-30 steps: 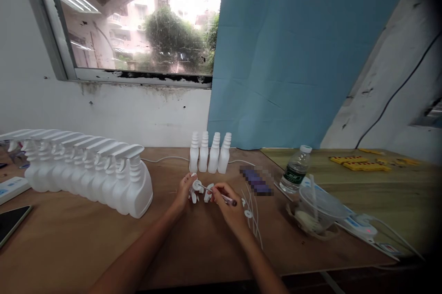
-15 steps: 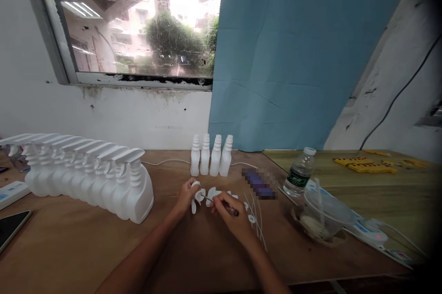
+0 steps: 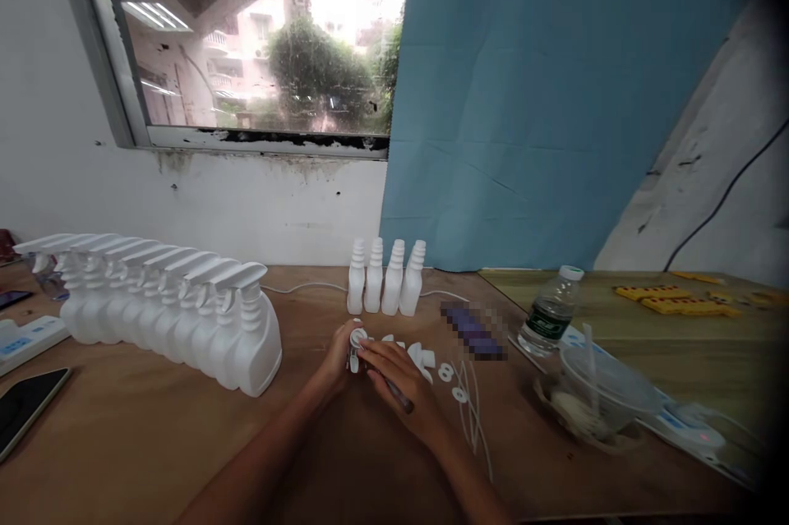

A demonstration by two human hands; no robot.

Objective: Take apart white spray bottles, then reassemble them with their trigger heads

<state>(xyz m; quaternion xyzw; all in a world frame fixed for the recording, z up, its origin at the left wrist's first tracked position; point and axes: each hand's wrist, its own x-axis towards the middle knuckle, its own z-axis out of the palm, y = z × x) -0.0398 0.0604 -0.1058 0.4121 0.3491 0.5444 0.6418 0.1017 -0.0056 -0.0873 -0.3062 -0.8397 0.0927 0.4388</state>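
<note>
In the head view, gripping the small white part (image 3: 358, 338), round face up, in the curled fingers of the left hand (image 3: 336, 361), low over the brown tabletop (image 3: 154, 443) and in front of the four white bottles (image 3: 356, 287). Reaching over to the part with the extended fingers of the right hand (image 3: 410, 377), with the dark-handled tool (image 3: 400, 397) tucked in under the palm. Cannot tell the tip's position, hidden behind the fingers. Best, at a guess, to brace the part firmly from below, to press squarely onto the round face rather than sideways, and to point the tip away from the left thumb. Wise also to work low over the wood, in case of a slip, and clear of the loose white pieces (image 3: 422, 357) and flat washers (image 3: 459, 395) to the right.
</note>
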